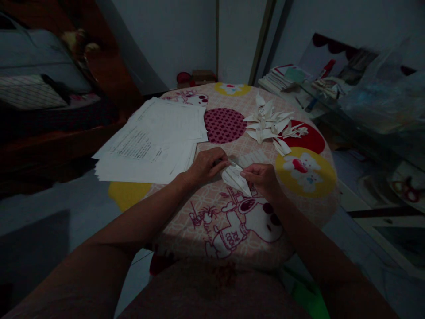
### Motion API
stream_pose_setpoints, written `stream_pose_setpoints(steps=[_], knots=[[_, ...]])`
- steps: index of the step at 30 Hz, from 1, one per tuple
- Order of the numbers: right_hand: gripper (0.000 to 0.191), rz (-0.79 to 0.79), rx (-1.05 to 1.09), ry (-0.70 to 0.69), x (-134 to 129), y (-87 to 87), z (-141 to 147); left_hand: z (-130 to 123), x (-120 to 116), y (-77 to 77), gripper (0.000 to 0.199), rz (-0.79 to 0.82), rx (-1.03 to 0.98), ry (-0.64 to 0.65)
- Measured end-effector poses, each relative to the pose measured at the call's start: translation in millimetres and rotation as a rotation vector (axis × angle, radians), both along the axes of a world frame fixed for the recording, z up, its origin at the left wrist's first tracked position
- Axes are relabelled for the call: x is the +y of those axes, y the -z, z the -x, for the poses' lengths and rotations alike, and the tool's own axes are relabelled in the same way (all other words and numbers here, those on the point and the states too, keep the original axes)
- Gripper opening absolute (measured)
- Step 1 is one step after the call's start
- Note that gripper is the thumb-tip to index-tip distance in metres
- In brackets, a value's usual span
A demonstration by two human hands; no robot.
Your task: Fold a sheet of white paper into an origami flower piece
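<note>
Between my two hands is a small folded piece of white paper [235,179], narrowing to a point toward me. My left hand [209,165] pinches its upper left end. The fingers of my right hand [262,176] are closed on its right edge. Just behind it, a creased pale sheet [254,157] lies on the patterned tablecloth [179,230]. A pile of printed paper sheets [156,137] spreads over the left of the round table. Several folded paper shapes [265,124] lie heaped at the back right.
On the right, a glass-topped stand [352,119] holds a plastic bag [375,97] and a stack of papers [282,79]. A wooden bench [109,66] with bags on it is at the left. Behind the table is a cardboard box [203,76].
</note>
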State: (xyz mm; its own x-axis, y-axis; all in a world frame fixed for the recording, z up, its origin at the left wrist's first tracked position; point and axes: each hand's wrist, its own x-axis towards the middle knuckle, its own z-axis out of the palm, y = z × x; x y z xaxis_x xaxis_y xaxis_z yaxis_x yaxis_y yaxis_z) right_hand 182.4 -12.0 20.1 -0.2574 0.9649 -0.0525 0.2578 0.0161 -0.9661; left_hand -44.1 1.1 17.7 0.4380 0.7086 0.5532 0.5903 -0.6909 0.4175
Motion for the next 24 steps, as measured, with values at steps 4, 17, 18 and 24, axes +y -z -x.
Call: stream_pose_setpoints(steps=[4, 17, 18, 24], knots=[[0.021, -0.06, -0.027, 0.019, -1.3, 1.1, 0.1, -0.4, 1.0, 3.5, 0.02, 0.004, 0.005, -0.023], [0.031, 0.005, 0.035, -0.016, 0.5, 2.8, -0.8, -0.3, -0.1, 5.5, 0.022, -0.052, -0.01, 0.02], [0.032, 0.002, 0.036, -0.023, 0.9, 3.4, -0.5, -0.7, 0.0, 5.3, 0.022, -0.044, -0.001, 0.028], [0.03, 0.023, 0.074, -0.062, 1.9, 5.9, 1.8, -2.5, 1.2, 4.4, 0.022, -0.032, 0.007, 0.068]])
